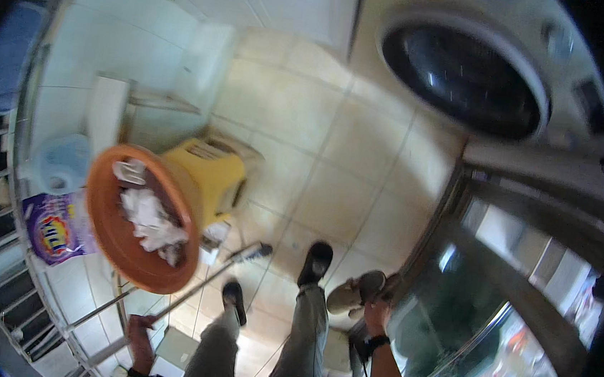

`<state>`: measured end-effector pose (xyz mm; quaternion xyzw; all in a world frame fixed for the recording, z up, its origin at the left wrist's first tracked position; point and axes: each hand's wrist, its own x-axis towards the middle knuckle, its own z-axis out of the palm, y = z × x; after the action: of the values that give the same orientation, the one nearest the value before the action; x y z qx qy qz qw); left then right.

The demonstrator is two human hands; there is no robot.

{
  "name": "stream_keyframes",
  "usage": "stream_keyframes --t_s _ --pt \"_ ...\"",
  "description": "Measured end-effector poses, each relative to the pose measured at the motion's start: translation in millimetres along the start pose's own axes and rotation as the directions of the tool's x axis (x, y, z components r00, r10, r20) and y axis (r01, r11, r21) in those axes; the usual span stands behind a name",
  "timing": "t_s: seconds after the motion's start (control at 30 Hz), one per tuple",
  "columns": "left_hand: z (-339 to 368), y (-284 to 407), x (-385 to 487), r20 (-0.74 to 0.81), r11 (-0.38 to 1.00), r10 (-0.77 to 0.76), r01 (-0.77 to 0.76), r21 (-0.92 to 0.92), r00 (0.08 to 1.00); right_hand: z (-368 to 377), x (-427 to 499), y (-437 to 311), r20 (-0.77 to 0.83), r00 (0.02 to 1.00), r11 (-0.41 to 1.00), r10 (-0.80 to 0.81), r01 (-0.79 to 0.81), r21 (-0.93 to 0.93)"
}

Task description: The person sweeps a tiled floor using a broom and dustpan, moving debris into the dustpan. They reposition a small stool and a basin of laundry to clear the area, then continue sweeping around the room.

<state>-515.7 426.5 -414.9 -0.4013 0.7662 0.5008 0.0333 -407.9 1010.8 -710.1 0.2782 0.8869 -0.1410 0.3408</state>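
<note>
My left hand (140,342), wearing a dark wristband, grips a long pole (184,303) that slants up to a dark-and-light head (256,252) near the floor, too blurred to name. At lower right, my right hand (377,316), also banded at the wrist, holds a brown shoe (349,296). Another brown shape, perhaps the second shoe, shows partly behind it. My own feet in dark shoes (318,262) stand on the tiles between the hands. Left of the pole, an orange-brown plastic basin (96,208) contains crumpled white cloth or paper (148,218).
A yellow plastic stool (214,175) stands beside the basin on the tiled floor (305,151). A front-loading washing machine (462,76) is at upper right, above a glass-paned frame (448,298). At left are a purple detergent bag (58,229), a light-blue plastic container (62,159) and a metal rack (10,260).
</note>
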Motion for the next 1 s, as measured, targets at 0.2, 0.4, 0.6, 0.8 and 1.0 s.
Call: stream_keyframes --t_s 0.2,0.4,0.6,0.8,1.0 --pt "63 23 -47 0.089 1.0 -0.016 0.014 0.023 0.996 -178 81 -87 -0.251 0.953 0.984 -0.172 0.152 -0.097" --pt "82 45 -36 0.013 0.986 -0.151 0.152 -0.073 0.988 -270 161 -205 0.054 0.993 0.939 -0.107 0.083 0.333" --pt "101 52 -27 -0.087 0.96 -0.269 0.26 -0.099 0.959 -311 205 -394 0.407 0.91 0.511 -0.08 -0.313 0.8" --pt "147 58 -47 -0.176 0.976 -0.2 0.179 -0.127 0.964 -286 286 -575 0.621 0.756 0.375 -0.208 -0.524 0.765" --pt "188 97 -38 -0.267 0.878 -0.465 0.401 -0.261 0.844 -232 347 -745 0.739 0.613 0.278 -0.278 -0.685 0.673"
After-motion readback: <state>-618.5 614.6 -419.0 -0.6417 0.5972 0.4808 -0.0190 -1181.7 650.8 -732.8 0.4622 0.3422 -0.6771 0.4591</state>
